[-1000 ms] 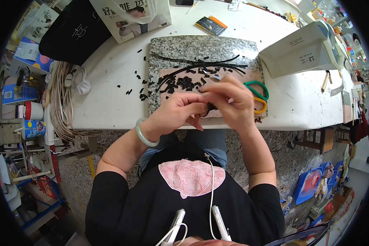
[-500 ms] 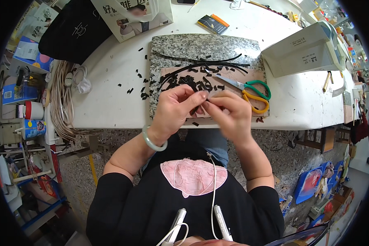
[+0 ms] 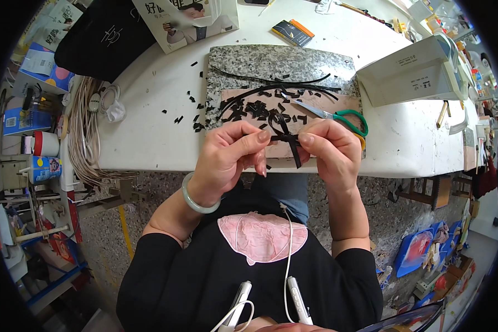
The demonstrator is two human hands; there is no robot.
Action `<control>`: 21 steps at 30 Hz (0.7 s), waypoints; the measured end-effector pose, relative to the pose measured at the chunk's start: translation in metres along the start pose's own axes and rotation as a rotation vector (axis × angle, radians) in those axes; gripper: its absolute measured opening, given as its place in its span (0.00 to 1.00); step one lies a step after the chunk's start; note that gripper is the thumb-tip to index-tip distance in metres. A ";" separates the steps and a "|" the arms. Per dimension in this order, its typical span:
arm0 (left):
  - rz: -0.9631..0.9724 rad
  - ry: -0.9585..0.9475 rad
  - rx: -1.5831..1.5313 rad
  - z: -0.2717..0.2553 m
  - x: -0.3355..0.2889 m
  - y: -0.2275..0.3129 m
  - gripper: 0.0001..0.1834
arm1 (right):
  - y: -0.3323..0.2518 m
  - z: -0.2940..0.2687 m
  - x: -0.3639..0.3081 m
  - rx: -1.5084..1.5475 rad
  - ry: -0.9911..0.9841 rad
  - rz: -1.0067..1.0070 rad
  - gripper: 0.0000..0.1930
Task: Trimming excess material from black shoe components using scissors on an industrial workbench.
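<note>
Between my two hands hangs a black strip bow (image 3: 285,136), with crossing loops and a tail pointing down. My left hand (image 3: 232,149), a pale green bangle at its wrist, pinches one side of it between thumb and forefinger. On the opposite side, my right hand (image 3: 333,149) grips it with thumb and fingers. Just beyond lie many small black cut pieces (image 3: 254,109) on a pinkish sheet (image 3: 315,98). Scissors (image 3: 346,117) with green and yellow handles rest by my right hand, partly covered by it. Long black strips (image 3: 276,84) stretch across behind the pieces.
Beneath the sheet is a speckled stone slab (image 3: 282,58) on the white table (image 3: 160,144). A pale box-like bag (image 3: 409,72) stands at right, a printed paper bag (image 3: 185,25) at far left. Bundled beige cords (image 3: 83,133) hang over the left edge. A small dark packet (image 3: 292,32) lies behind the slab.
My hands have drawn apart, the left one to the left and the right one to the right. The bow, mostly hidden by my fingers before, now shows between them.
</note>
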State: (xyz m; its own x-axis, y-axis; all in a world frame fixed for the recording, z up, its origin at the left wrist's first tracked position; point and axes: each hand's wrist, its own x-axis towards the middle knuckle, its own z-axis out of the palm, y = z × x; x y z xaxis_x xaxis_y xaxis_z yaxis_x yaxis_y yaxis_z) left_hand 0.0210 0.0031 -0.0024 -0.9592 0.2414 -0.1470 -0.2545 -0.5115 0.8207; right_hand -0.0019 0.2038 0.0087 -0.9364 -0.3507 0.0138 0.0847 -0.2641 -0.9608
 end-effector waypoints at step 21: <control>-0.285 -0.314 0.557 -0.006 0.008 0.034 0.04 | 0.012 -0.004 -0.001 -0.244 -0.222 0.039 0.03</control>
State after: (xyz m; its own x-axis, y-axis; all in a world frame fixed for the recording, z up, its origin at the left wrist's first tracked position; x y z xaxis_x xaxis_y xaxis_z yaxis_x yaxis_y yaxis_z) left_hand 0.0044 -0.0173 0.0206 -0.7619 0.5734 -0.3013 -0.3097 0.0860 0.9469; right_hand -0.0008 0.2044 -0.0033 -0.8344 -0.5511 0.0095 0.0100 -0.0324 -0.9994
